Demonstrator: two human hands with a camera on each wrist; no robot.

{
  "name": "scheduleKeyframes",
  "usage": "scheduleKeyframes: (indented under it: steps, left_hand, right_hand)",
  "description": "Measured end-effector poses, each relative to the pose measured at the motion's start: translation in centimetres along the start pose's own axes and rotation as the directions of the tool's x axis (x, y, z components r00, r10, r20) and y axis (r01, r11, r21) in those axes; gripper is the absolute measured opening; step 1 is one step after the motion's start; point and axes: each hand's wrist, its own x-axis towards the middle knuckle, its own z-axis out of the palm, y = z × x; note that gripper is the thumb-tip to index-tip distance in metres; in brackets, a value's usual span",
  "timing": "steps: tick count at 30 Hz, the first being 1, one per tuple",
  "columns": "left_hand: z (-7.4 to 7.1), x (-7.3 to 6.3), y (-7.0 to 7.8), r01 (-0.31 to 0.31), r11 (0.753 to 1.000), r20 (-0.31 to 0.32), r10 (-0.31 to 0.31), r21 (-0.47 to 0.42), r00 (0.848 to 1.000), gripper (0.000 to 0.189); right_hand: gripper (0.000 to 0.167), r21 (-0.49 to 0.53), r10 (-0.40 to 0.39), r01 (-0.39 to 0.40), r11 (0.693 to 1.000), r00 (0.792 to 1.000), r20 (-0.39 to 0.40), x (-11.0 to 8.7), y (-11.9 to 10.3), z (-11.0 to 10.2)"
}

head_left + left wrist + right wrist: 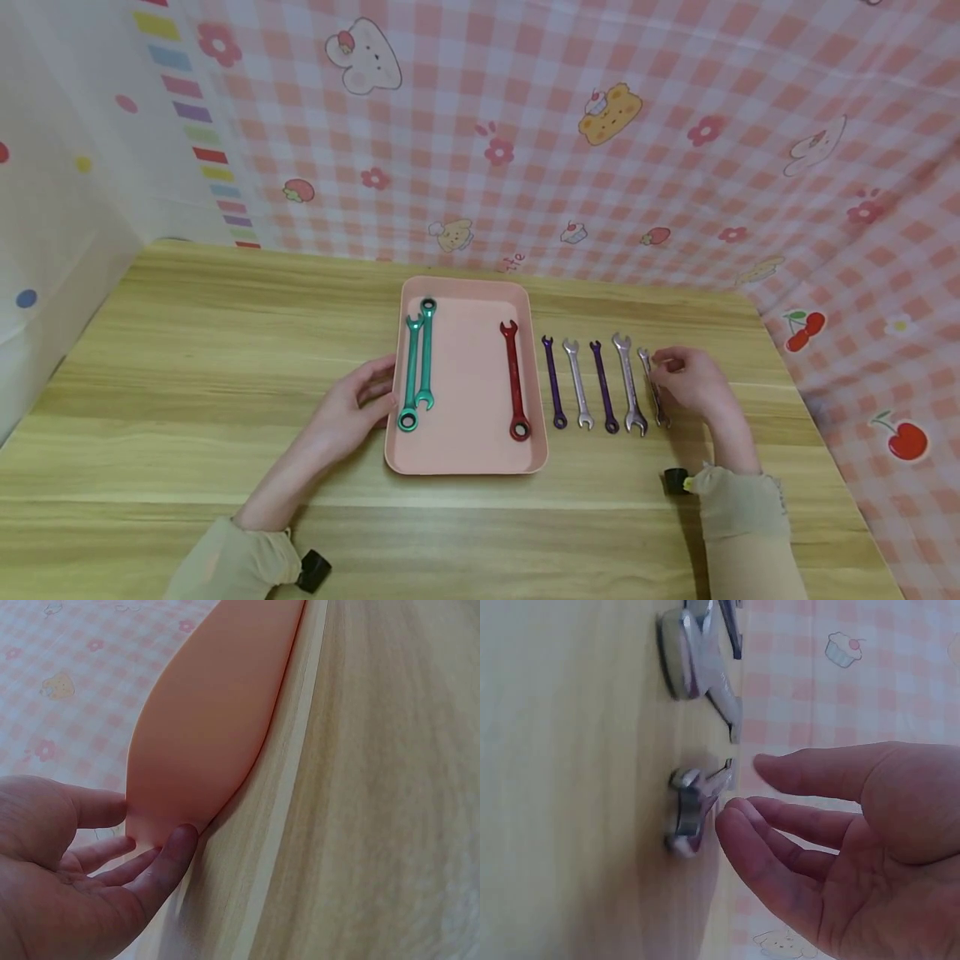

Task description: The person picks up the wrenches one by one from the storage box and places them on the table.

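Note:
My left hand (352, 404) touches the outer left wall of a pink tray (465, 465) with its fingertips; the left wrist view shows its fingers (161, 866) bent loosely against that wall. Inside the tray lie two green wrenches (412, 375) (427, 350) side by side and a red wrench (513, 375) at the right. My right hand (690, 379) is over the rightmost small silver wrench (651, 379). In the right wrist view, a gap separates the thumb from the fingers, with that wrench (690, 814) just beyond the fingertips and nothing held.
Between tray and right hand, a row on the wooden table (187, 400) holds a purple wrench (553, 383), a silver wrench (578, 383), another purple wrench (603, 387) and a larger silver wrench (628, 383). A pink checked cloth (450, 125) hangs behind the table.

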Motion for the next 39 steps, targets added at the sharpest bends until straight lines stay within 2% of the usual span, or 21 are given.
scheduleKeyframes:
  steps: [3,7,15,28,39]
  left_hand:
    - [0.0,0.0,0.0,-0.001,1.000,0.005,0.001,-0.006,1.000,0.057]
    - [-0.1,0.0,0.0,-0.008,1.000,0.001,0.008,-0.002,1.000,0.056]
    - [0.0,0.1,-0.1,-0.006,1.000,0.005,0.006,0.000,1.000,0.057]
    - [0.1,0.0,-0.2,-0.026,1.000,0.008,0.026,-0.002,1.000,0.057]
    - [0.1,0.0,0.0,-0.016,1.000,0.010,0.017,-0.008,1.000,0.057]
  right_hand:
    - [0.050,-0.041,-0.038,0.035,0.999,0.997,-0.071,-0.3,-0.6,0.1]
    - [0.053,-0.034,-0.079,0.075,0.997,0.985,-0.155,-0.6,-2.3,0.5]
    - [0.046,0.061,-0.163,0.184,0.981,0.955,-0.248,-1.2,-6.1,1.6]
    - [0.042,0.154,-0.222,0.265,0.952,0.943,-0.248,-2.0,-12.1,4.6]
    - [0.040,0.193,-0.270,0.322,0.927,0.929,-0.253,-2.5,-15.2,6.0]
